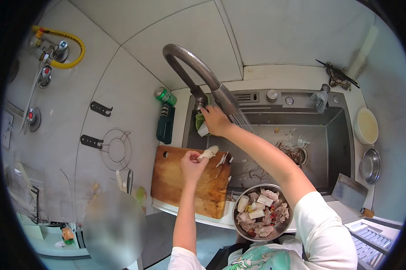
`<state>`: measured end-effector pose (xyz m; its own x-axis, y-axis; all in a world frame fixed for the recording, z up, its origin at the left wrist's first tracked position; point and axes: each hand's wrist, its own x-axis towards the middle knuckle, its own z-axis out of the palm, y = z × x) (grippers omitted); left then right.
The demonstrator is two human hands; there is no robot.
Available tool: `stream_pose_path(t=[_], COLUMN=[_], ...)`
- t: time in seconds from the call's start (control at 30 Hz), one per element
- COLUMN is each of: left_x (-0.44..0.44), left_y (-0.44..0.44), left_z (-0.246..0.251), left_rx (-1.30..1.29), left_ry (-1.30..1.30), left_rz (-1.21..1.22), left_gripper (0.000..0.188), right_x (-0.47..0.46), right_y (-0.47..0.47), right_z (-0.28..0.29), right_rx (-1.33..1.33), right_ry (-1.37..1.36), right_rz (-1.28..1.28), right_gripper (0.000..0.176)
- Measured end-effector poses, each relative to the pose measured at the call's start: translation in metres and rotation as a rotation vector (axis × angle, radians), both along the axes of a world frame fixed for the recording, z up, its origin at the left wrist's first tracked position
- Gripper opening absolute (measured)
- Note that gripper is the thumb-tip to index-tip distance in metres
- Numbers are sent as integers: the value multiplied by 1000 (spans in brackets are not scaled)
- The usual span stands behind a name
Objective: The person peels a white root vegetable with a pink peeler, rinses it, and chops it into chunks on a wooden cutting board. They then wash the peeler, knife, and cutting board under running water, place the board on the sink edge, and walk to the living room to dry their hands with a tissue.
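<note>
My left hand (pixel 191 165) pinches a pale, knobbly peeled piece of food, perhaps ginger root (pixel 209 153), over the right part of a wooden cutting board (pixel 186 182). With its fingers at the base of a gooseneck faucet (pixel 189 64), my right hand (pixel 217 122) reaches across the sink; its grip is hidden. Water sprays from the faucet head into the steel sink (pixel 334 141). Beside that hand, in the sink corner, are something green and a white piece (pixel 203 130). A steel bowl (pixel 236 221) near my body holds meat chunks, white cut pieces and red chili bits.
Peelings (pixel 294 150) lie around the drain. A cleaver (pixel 349 192) rests at the sink's right front corner, near a small metal bowl (pixel 371 166) and a cream bowl (pixel 365 126). Left of the sink stand a green can (pixel 165 96) and a dark green case (pixel 165 123).
</note>
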<state>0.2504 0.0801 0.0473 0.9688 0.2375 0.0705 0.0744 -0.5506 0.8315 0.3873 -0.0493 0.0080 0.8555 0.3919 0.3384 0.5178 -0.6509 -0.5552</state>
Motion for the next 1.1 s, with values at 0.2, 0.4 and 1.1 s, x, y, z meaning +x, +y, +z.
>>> stream_pose_path(t=[0.2, 0.4, 1.1], left_x=[63, 131, 141], left_y=[-59, -96, -94], left_z=[-19, -60, -49], left_rx=[165, -183, -470], left_ry=[122, 444, 577], left_rz=[-229, -420, -175], left_gripper=[21, 17, 18], right_x=[-55, -156, -188], right_y=[-132, -282, -266], right_z=[-40, 16, 66], right_rx=[-92, -19, 164], right_ry=[652, 609, 421], right_rz=[129, -83, -26], right_gripper=[35, 39, 25])
